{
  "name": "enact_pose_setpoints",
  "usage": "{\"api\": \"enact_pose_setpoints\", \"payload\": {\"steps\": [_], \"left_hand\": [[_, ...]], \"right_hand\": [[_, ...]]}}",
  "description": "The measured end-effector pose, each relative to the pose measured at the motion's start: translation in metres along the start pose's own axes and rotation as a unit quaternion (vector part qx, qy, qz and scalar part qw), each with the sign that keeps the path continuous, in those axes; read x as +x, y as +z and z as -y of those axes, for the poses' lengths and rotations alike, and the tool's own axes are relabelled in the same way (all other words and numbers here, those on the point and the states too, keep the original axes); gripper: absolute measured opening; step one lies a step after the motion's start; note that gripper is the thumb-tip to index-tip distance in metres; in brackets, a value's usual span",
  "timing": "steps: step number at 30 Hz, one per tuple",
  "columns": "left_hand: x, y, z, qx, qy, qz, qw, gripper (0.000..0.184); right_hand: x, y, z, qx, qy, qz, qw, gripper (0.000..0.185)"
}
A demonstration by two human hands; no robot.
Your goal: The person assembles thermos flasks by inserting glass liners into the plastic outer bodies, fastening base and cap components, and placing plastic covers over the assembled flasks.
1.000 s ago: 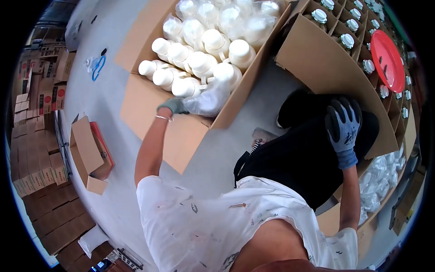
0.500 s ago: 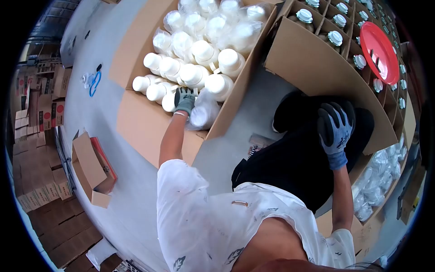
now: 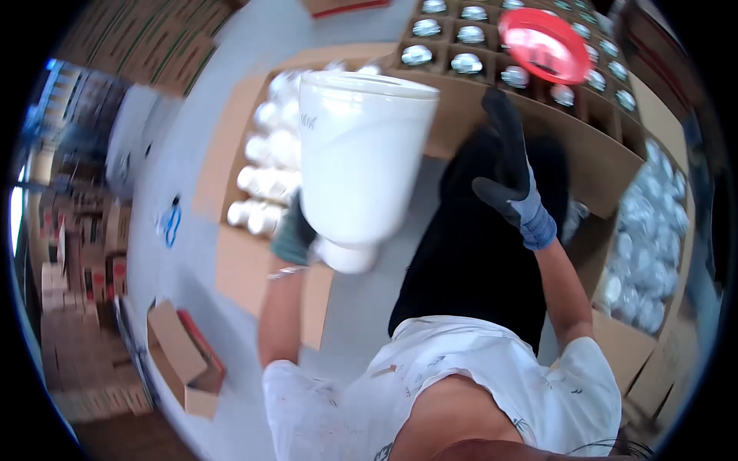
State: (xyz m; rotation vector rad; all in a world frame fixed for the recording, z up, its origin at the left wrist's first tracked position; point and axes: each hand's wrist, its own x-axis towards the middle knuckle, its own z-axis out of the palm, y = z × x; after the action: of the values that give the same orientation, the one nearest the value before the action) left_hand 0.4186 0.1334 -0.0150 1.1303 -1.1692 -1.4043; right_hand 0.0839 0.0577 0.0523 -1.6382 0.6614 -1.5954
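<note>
Above the carton's (image 3: 247,265) near edge, the left grip (image 3: 294,234) clasps an upended white bottle (image 3: 365,157), probably light, stiff, slick, safest held by its neck; right of the carton, the right grip (image 3: 516,173) spreads.

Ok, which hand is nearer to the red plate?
Right. The right hand is just below the red plate in the view; the left hand is farther off, down and to the left, holding the white jug.
</note>
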Motion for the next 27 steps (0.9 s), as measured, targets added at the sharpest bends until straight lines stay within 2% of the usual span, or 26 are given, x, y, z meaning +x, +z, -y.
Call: {"api": "enact_pose_setpoints", "payload": {"steps": [1,2,3,5,6,7,8,10,11,12,14,15,16,18,19,21,22,23,24,26,27], "left_hand": [[0.017,0.036,0.041,-0.068,-0.007,0.049,0.996,0.052],[0.034,0.069,0.082,-0.030,-0.002,0.096,0.995,0.051],[0.049,0.102,0.112,0.005,0.006,0.141,0.990,0.050],[0.066,0.198,0.014,0.107,0.005,0.132,0.985,0.040],[0.084,0.218,0.010,0.131,-0.055,0.129,0.981,0.036],[0.095,0.223,0.020,0.186,0.048,0.063,0.979,0.030],[0.097,0.236,0.000,0.106,0.094,0.042,0.989,0.031],[0.106,0.252,-0.009,-0.085,0.103,0.064,0.989,0.036],[0.105,0.251,0.005,-0.021,0.116,0.087,0.989,0.039],[0.103,0.246,0.032,0.136,0.128,0.094,0.978,0.036],[0.094,0.258,-0.001,-0.033,0.017,0.191,0.981,0.033],[0.097,0.255,-0.005,0.074,0.108,0.195,0.972,0.032],[0.095,0.248,0.001,0.047,0.133,0.191,0.971,0.033],[0.090,0.250,-0.005,0.035,0.132,0.158,0.978,0.036],[0.092,0.256,-0.001,0.035,0.131,0.136,0.981,0.036],[0.101,0.269,0.008,0.037,0.130,0.089,0.987,0.035],[0.101,0.273,0.008,0.008,0.135,0.114,0.984,0.036],[0.098,0.274,0.009,-0.019,0.137,0.138,0.981,0.036],[0.094,0.270,0.013,0.012,0.153,0.150,0.977,0.038],[0.088,0.262,0.019,0.073,0.188,0.172,0.964,0.042],[0.072,0.261,0.006,0.155,0.226,0.146,0.951,0.043]], "right_hand": [[0.003,-0.018,0.011,0.040,-0.005,-0.020,0.999,0.051],[0.006,-0.037,0.022,0.079,-0.011,-0.040,0.996,0.052],[0.007,-0.066,0.037,0.038,-0.023,-0.011,0.999,0.050],[-0.002,-0.121,0.057,-0.013,-0.024,0.046,0.999,0.042],[-0.012,-0.142,0.063,-0.105,-0.036,0.102,0.989,0.039],[-0.029,-0.146,0.076,-0.201,0.016,0.108,0.973,0.040],[-0.047,-0.151,0.069,-0.292,-0.022,0.143,0.945,0.044],[-0.095,-0.132,0.050,-0.292,0.048,0.115,0.948,0.039],[-0.105,-0.123,0.047,-0.283,0.044,0.055,0.956,0.037],[-0.100,-0.122,0.048,-0.256,0.037,0.055,0.964,0.037],[-0.097,-0.136,0.038,-0.201,0.060,0.089,0.974,0.035],[-0.094,-0.153,0.025,-0.140,0.028,0.128,0.981,0.030],[-0.093,-0.166,0.014,-0.079,0.038,0.102,0.991,0.029],[-0.085,-0.194,0.005,-0.118,0.072,0.091,0.986,0.029],[-0.087,-0.198,0.006,-0.174,0.129,0.087,0.972,0.031],[-0.083,-0.178,0.015,-0.142,0.120,0.099,0.978,0.031],[-0.077,-0.164,0.022,-0.124,0.117,0.105,0.980,0.032],[-0.063,-0.152,0.035,-0.135,0.033,0.157,0.978,0.027],[-0.060,-0.146,0.043,-0.181,0.042,0.172,0.967,0.025],[-0.078,-0.151,0.003,-0.107,0.066,0.105,0.987,0.024],[-0.079,-0.154,-0.004,-0.103,0.085,0.100,0.986,0.024]]}}
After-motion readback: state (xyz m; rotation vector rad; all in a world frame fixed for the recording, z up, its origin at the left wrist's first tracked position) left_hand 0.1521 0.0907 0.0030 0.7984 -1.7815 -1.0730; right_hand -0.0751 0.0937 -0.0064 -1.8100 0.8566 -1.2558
